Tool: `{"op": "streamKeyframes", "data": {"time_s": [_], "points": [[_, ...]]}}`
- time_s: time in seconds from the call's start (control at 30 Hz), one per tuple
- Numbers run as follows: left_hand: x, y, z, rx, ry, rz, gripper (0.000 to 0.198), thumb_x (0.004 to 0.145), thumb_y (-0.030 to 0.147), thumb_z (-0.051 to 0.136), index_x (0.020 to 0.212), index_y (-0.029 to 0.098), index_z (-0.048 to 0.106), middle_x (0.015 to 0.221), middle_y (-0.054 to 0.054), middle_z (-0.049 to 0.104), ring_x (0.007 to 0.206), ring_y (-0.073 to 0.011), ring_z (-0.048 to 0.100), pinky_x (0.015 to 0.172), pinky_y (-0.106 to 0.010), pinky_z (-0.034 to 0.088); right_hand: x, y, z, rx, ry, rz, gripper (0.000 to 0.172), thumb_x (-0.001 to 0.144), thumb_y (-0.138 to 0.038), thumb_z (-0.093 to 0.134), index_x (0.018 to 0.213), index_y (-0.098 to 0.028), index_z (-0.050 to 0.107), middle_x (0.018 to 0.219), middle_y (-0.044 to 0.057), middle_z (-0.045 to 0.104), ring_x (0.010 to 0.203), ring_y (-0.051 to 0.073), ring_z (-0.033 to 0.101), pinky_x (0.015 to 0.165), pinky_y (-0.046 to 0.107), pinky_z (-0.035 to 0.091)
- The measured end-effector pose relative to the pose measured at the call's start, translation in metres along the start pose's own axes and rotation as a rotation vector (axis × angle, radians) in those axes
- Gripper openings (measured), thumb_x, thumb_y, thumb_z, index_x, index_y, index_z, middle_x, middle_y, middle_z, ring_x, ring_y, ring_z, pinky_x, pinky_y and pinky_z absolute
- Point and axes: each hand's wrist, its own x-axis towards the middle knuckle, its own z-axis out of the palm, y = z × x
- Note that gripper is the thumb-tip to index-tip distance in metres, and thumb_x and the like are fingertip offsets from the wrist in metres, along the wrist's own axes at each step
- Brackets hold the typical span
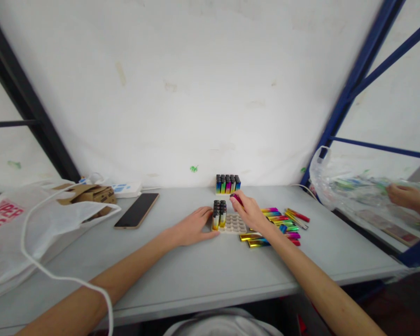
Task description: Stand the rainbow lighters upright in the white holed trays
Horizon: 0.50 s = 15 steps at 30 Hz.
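My left hand [195,227] grips the left side of a pale tray [236,225], with the thumb along its front and the fingers reaching behind. Several lighters [219,215] with black tops and shiny bodies stand upright in the tray's left part; round holes show in its right part. Above that right part, my right hand [252,212] is closed on a purple-red lighter [235,199] with a dark top, held tilted. Under and beside my right forearm lies a loose pile of shiny coloured lighters [275,217], their tops hard to make out.
At the wall stands a second block of upright lighters [228,184]. A phone [137,211] lies to the left, near a white plastic bag [31,228], brown cardboard [91,198] and a white cable [68,278]. Beyond the blue frame [343,98], another person's hand [408,196] is above clear plastic bags.
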Motion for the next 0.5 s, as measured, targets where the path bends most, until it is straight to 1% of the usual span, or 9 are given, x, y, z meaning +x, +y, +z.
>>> {"op": "streamKeyframes", "data": {"time_s": [0.07,0.13,0.2,0.33,0.4,0.5], "points": [[0.0,0.0,0.0,0.001,0.007,0.004,0.061,0.098,0.056,0.069,0.144,0.019,0.057,0.147,-0.017,0.064,0.14,-0.0363,0.058,0.123,-0.052,0.045,0.0,-0.003,-0.003,-0.022,-0.018,-0.088,0.033,0.112,-0.048,0.043,0.102,-0.023,0.062,0.087,0.004,0.065,0.08,0.021,0.06,0.077,0.032,0.045],[0.0,0.0,0.001,0.005,0.012,0.008,0.059,0.098,0.055,0.07,0.143,0.019,0.058,0.146,-0.017,0.064,0.139,-0.0359,0.058,0.123,-0.051,0.045,-0.001,-0.007,-0.007,-0.04,-0.024,-0.188,0.034,0.111,-0.048,0.046,0.1,-0.023,0.065,0.097,0.008,0.066,0.091,0.023,0.061,0.085,0.035,0.047],[0.0,0.0,0.001,0.008,0.015,0.011,0.058,0.097,0.055,0.07,0.142,0.019,0.059,0.145,-0.017,0.065,0.137,-0.0356,0.059,0.122,-0.051,0.045,-0.002,-0.011,-0.009,-0.042,-0.031,-0.233,0.036,0.11,-0.049,0.049,0.096,-0.022,0.067,0.098,0.008,0.066,0.091,0.023,0.061,0.086,0.035,0.048],[0.0,0.0,0.001,0.014,0.001,0.002,0.058,0.098,0.053,0.07,0.141,0.017,0.058,0.145,-0.019,0.064,0.137,-0.0362,0.059,0.122,-0.052,0.046,-0.005,-0.019,-0.008,0.003,-0.108,-0.169,0.037,0.109,-0.049,0.052,0.091,-0.022,0.068,0.082,0.005,0.067,0.075,0.021,0.059,0.071,0.033,0.046],[0.0,0.0,0.001,0.01,0.004,0.003,0.057,0.098,0.052,0.07,0.141,0.017,0.058,0.145,-0.018,0.064,0.136,-0.0364,0.06,0.121,-0.052,0.046,-0.006,-0.021,-0.005,0.024,-0.143,-0.149,0.035,0.108,-0.048,0.053,0.094,-0.021,0.07,0.083,0.005,0.07,0.074,0.021,0.06,0.069,0.032,0.046],[-0.001,-0.001,0.001,-0.001,0.016,0.01,0.056,0.097,0.053,0.07,0.141,0.019,0.058,0.144,-0.017,0.065,0.136,-0.0364,0.06,0.121,-0.052,0.046,-0.008,-0.021,0.0,0.058,-0.189,-0.146,0.03,0.106,-0.047,0.056,0.106,-0.022,0.072,0.088,0.005,0.073,0.075,0.02,0.064,0.071,0.031,0.048]]}}
